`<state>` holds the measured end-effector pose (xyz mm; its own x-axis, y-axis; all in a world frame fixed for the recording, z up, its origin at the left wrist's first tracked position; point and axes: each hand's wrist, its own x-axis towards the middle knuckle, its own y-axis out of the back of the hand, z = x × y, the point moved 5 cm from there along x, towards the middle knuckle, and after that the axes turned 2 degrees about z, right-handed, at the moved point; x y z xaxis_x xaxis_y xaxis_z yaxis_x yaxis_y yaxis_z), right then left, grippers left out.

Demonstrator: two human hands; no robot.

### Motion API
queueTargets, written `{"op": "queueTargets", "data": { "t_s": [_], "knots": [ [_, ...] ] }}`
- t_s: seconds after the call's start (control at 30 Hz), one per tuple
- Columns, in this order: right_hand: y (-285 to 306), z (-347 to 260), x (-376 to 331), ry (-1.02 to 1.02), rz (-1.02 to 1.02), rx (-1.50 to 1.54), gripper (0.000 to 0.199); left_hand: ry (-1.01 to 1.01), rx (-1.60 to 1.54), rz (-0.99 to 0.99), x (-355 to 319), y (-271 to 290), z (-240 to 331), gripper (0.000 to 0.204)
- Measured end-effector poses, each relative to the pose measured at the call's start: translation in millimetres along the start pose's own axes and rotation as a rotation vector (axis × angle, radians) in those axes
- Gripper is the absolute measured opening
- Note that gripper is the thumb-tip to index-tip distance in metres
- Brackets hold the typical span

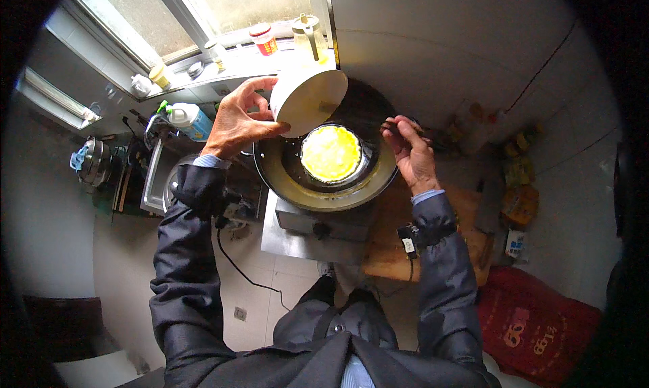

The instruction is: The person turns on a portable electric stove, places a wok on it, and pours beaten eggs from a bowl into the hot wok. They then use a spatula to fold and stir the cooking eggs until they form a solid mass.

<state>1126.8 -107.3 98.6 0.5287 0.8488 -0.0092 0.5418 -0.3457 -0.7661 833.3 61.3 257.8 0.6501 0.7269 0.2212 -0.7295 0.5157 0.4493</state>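
My left hand grips the rim of a white bowl, thumb and fingers on its left side. The bowl is tipped over the far left part of a dark wok. In the wok lies a round, bright yellow mass with a paler frothy edge, like beaten egg. My right hand is above the wok's right rim, its fingers closed in a pinch. Something dark and thin shows at those fingertips, too unclear to name.
Beneath the wok is a metal stove. Right of it sits a wooden board, with a red bag below. A sink and a blue-white bottle are left. A glass jug and jars line the windowsill.
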Motion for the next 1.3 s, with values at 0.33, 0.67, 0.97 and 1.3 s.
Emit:
{"op": "queueTargets", "data": {
  "t_s": [0.33,0.67,0.97,1.3],
  "knots": [
    [-8,-4,3,0.03,-0.022,-0.089,0.016,-0.018,-0.002,0.022,2,3,2,0.081],
    [-11,-4,-6,0.054,-0.023,-0.155,0.016,-0.027,0.115,0.048,2,5,6,0.083],
    [-22,-15,-19,0.197,0.036,-0.363,0.017,-0.16,0.2,0.032,5,1,9,0.079],
    [-108,-15,-59,0.643,-0.136,-0.985,0.011,-0.224,0.216,0.015,4,-18,9,0.079]
  ]
}}
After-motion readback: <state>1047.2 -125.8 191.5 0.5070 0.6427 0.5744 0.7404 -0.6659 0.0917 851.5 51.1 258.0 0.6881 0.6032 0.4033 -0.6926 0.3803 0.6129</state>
